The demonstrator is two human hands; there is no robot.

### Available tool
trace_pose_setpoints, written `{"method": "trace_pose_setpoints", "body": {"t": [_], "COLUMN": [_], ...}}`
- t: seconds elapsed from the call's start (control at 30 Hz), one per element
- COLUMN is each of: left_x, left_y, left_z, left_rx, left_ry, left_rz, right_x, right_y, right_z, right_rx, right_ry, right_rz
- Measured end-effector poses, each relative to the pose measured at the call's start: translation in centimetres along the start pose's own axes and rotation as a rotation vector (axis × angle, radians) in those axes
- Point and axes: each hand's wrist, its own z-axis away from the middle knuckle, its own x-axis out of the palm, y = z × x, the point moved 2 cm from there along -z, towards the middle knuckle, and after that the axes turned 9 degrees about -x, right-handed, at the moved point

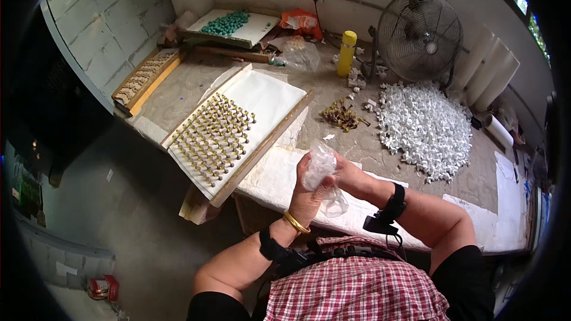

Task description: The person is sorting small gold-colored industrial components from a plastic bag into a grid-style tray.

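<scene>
Over the table's front edge, my two hands are close together around a crumpled clear plastic bag (320, 165). My left hand (307, 193) is closed on the bag from the left, its thumb across the front. My right hand (346, 173) grips it from the right, with some fingers hidden behind the plastic. A loose end of the bag hangs below the hands. Whether anything is inside it, I cannot tell. Just beyond lies a small heap of brownish-gold pieces (343, 115). To the right spreads a large pile of small white pieces (425, 128).
A white board (270, 92) with rows of small yellow-topped pieces (217, 134) juts past the table edge at left. Behind it are a tray of green pieces (226, 24) and a wooden box (146, 83). A yellow bottle (346, 56) and a fan (421, 35) stand at the back.
</scene>
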Motion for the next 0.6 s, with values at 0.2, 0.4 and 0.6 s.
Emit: {"method": "trace_pose_setpoints", "body": {"t": [0.2,0.4,0.6], "left_x": [-4.1,2.6,4.0], "left_y": [4.9,9.1,8.5], "left_z": [0.5,-0.5,-0.2], "left_rx": [-0.481,-0.312,-0.482], "left_ry": [-0.08,-0.228,-0.493], "left_rz": [0.42,0.138,0.315], "right_x": [1.5,5.4,3.1], "right_y": [-11.9,-20.4,-17.5], "right_z": [-1.2,-0.6,-1.3], "right_rx": [0.434,0.251,0.336], "right_ry": [-0.447,-0.702,-0.632], "right_rz": [0.9,1.27,1.089]}}
